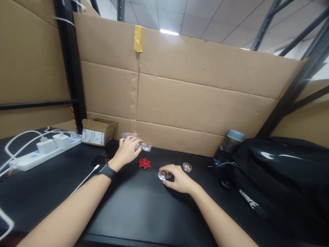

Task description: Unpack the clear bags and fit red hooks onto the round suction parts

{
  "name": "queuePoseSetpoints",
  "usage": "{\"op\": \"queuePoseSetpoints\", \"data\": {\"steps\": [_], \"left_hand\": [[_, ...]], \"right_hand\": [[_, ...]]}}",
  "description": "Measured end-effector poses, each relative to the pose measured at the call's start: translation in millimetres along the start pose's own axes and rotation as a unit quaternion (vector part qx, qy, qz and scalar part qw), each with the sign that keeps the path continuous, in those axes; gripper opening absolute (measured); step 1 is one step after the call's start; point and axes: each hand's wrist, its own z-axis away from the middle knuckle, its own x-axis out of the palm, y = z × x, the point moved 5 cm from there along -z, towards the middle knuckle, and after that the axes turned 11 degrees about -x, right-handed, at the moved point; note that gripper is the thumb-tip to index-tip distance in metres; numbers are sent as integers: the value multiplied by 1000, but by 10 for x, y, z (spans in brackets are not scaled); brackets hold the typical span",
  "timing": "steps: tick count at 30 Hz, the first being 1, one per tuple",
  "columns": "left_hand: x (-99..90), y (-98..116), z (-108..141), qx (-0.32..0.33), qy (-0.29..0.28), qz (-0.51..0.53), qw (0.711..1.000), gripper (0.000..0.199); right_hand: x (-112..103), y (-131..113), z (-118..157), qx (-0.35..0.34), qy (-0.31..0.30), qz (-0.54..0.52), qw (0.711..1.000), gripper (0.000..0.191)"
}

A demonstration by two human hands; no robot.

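My right hand (177, 177) curls its thumb and fingers round the edge of a shiny silver disc (162, 175) with a red mark at its middle, low over the black table. Just beyond it lies a second round piece (187, 167), clear and silver. At the back, my left hand (128, 149) closes over a clear plastic packet (146, 147) with something shiny and red inside; its fingers partly cover the contents. Between the two hands sits a small heap of red spiky pieces (144, 163).
Left stand a white power strip (48, 152) with chargers and an open cardboard box (99, 132). A white cable (84, 180) and a dark phone-like slab (101, 157) lie near my left forearm. Right are a blue-lidded bottle (227, 147) and a black bag (282, 178). Cardboard walls the back.
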Motion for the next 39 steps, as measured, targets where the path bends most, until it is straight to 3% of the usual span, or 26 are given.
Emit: {"op": "queuePoseSetpoints", "data": {"steps": [6, 11, 15, 20, 25, 34, 39], "left_hand": [[158, 271, 105, 23, -56, 71, 996, 28], [283, 494, 240, 34, -112, 148, 982, 18], [281, 779, 382, 68, -165, 236, 955, 15], [197, 1011, 500, 83, -148, 263, 950, 18], [183, 1023, 513, 79, -118, 209, 968, 12], [232, 1029, 556, 120, -123, 157, 972, 5], [257, 798, 395, 108, -88, 97, 985, 7]], "right_hand": [[-3, 10, -11, 11, 18, 5, 1000, 43], [-112, 28, -31, 22, 110, -49, 992, 45], [-172, 75, -38, 57, 195, -156, 967, 47], [-110, 84, -50, 63, 218, -310, 923, 54], [-122, 37, -49, 54, 211, -318, 923, 54], [-97, 35, -41, 54, 208, -311, 926, 51], [-224, 149, -11, 55, 222, -255, 940, 51]]}}
